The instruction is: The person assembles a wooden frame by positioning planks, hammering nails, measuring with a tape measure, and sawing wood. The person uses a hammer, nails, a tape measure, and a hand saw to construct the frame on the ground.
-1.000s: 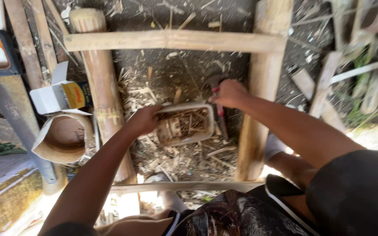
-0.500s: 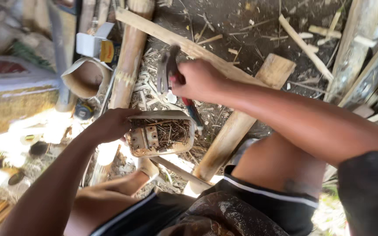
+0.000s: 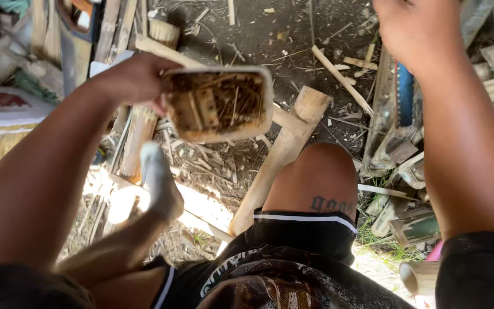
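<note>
Holding a small tub (image 3: pixel 218 103) by its left rim, the left hand (image 3: pixel 135 77) is closed on it and keeps it lifted above the ground, in front of the knee (image 3: pixel 315 171); the tub is rectangular, pale, and full of short sticks and wood bits, and it is well apart from the right hand (image 3: pixel 415 31); that hand is raised at the top edge of the head view, seen from the back, so I cannot tell if it is closed or holds something.

As a judgement, the step in hand is carrying the tub; the next move calls for a level hold, because the contents lie loose.

Counted: one tub, two hands, one bare knee, one foot (image 3: pixel 161 183) on the wooden frame (image 3: pixel 284 151), one blue-handled tool (image 3: pixel 404 94) lying among scraps at right.
</note>
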